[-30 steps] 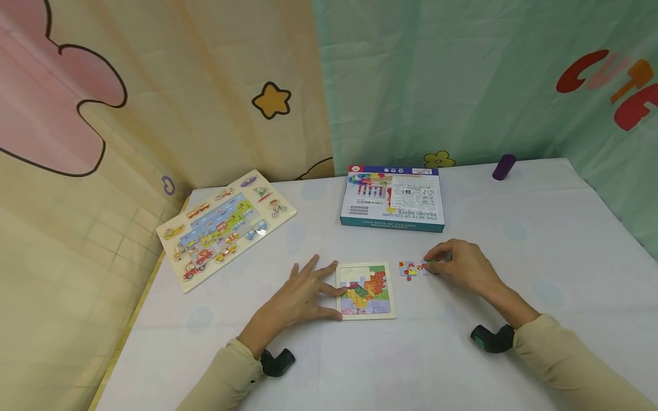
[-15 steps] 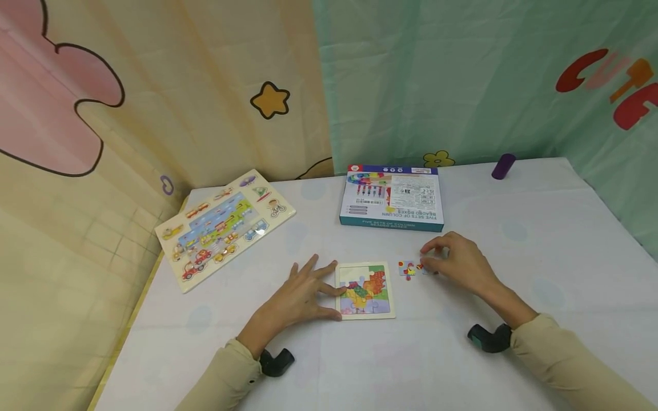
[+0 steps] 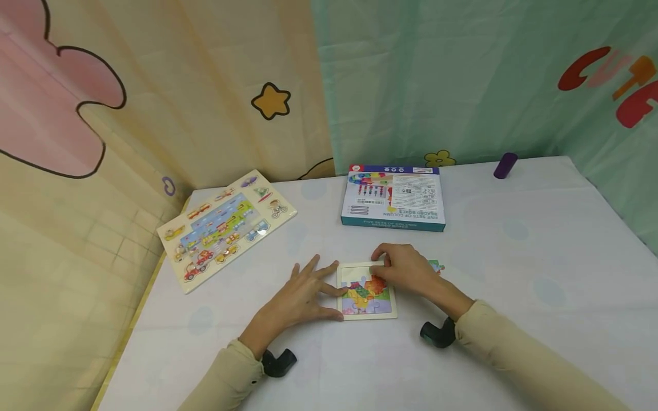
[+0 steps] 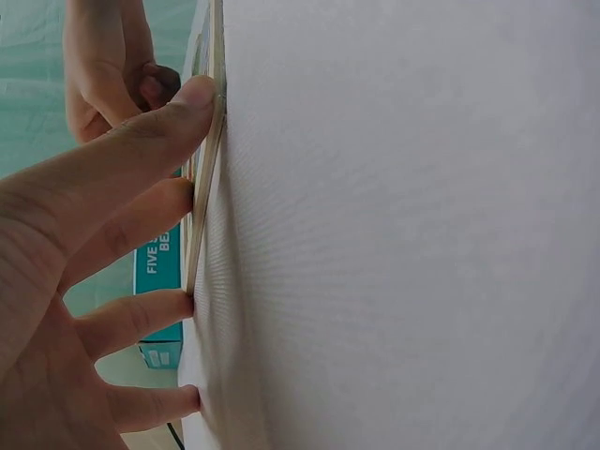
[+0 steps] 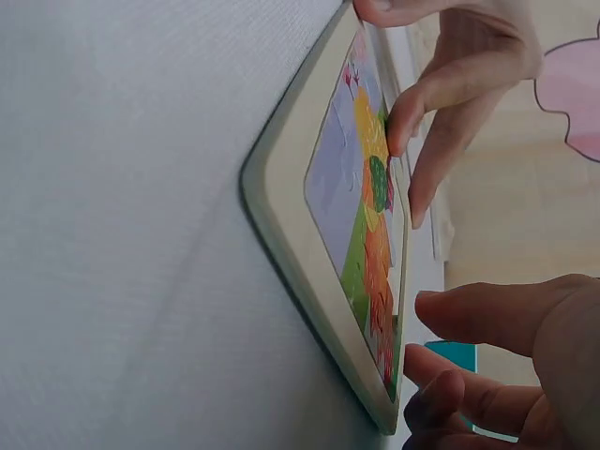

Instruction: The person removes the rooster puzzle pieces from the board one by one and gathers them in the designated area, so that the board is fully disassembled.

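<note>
On the white-covered desk [image 3: 370,365], before the yellow and green printed curtain [image 3: 437,80], we see a vehicle puzzle board [image 3: 226,231], a "Beaded Boxes" carton [image 3: 393,200] and a purple cylinder [image 3: 506,165]. The framed jigsaw puzzle [image 3: 367,306] lies nearer us; the left grip [image 3: 303,294], spread, touches its left edge. The right grip [image 3: 406,267] is at its upper right; we cannot tell if it pinches.

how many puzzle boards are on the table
2: a small framed puzzle, its edge touched by the left hand, and a larger vehicle-picture board on the left of the table. Any inside the box would be hidden.
</note>
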A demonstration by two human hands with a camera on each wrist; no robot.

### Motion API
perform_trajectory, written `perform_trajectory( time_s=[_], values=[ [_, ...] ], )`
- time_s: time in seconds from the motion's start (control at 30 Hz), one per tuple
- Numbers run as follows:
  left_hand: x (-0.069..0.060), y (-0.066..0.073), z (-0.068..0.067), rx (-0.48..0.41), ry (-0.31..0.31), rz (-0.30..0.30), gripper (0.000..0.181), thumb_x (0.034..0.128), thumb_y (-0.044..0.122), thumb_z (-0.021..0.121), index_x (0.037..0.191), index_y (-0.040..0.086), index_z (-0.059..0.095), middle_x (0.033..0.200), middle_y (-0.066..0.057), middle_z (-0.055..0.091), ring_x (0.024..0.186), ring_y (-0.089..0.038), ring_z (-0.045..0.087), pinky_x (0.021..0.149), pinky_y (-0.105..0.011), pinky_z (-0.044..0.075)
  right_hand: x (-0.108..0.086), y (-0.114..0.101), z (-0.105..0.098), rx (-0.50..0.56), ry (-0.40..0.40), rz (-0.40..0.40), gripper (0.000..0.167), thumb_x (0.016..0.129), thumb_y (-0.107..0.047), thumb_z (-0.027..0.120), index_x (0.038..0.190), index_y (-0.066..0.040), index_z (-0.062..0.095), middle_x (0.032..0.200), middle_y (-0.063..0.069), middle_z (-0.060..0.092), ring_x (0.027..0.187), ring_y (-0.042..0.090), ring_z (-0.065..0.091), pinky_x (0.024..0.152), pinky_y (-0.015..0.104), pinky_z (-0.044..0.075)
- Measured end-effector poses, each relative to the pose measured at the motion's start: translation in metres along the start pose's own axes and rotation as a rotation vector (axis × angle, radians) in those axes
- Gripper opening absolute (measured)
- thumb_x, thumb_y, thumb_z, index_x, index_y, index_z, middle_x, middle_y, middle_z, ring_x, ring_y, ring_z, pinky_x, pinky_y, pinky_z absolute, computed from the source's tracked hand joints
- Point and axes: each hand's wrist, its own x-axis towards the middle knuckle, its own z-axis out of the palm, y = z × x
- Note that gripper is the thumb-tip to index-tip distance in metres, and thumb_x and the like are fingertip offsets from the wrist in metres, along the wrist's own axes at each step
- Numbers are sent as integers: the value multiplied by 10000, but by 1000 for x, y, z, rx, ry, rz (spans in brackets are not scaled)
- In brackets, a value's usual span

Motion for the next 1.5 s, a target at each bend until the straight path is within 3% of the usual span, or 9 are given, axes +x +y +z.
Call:
perform_trajectory(
  time_s=[0.43, 0.73, 1.0, 1.33, 1.5],
  values=[
    [0, 1, -1, -5, 3, 3, 528, 679, 490, 855, 1133, 241, 755, 1518, -71, 425, 1447, -476, 164, 1050, -761, 147, 7, -13, 8, -120, -1, 81, 208, 878, -242, 678, 1031, -101, 658, 648, 11, 539, 524, 159, 493, 459, 255, 355],
    [1, 1, 0, -1, 6, 3, 526, 668, 491, 860, 1121, 244, 760, 1511, -64, 433, 1444, -475, 176, 1049, -761, 154, 10, -24, 15, -252, 0, 143, 190, 862, -233, 634, 965, -80, 590, 662, 16, 554, 569, 196, 535, 528, 327, 418],
    [0, 2, -1, -1, 17, -9, 524, 654, 488, 869, 1111, 251, 766, 1504, -68, 444, 1444, -473, 182, 1049, -762, 150, 13, -33, 25, -392, 44, 104, 224, 867, -214, 608, 946, -12, 552, 663, 59, 551, 518, 222, 534, 452, 349, 430],
    [2, 3, 0, 16, 14, -28, 536, 647, 488, 876, 1114, 249, 765, 1502, -61, 450, 1446, -458, 195, 1057, -750, 161, 17, -33, 29, -388, 60, 76, 197, 866, -164, 589, 941, 15, 564, 660, 78, 539, 505, 219, 524, 441, 336, 426],
    [3, 3, 0, 13, 9, -35, 537, 650, 490, 875, 1117, 249, 763, 1504, -58, 448, 1448, -456, 188, 1060, -748, 157, 17, -31, 24, -303, 30, 89, 178, 869, -174, 585, 928, -9, 555, 675, 64, 541, 535, 217, 530, 466, 319, 430]
  ],
)
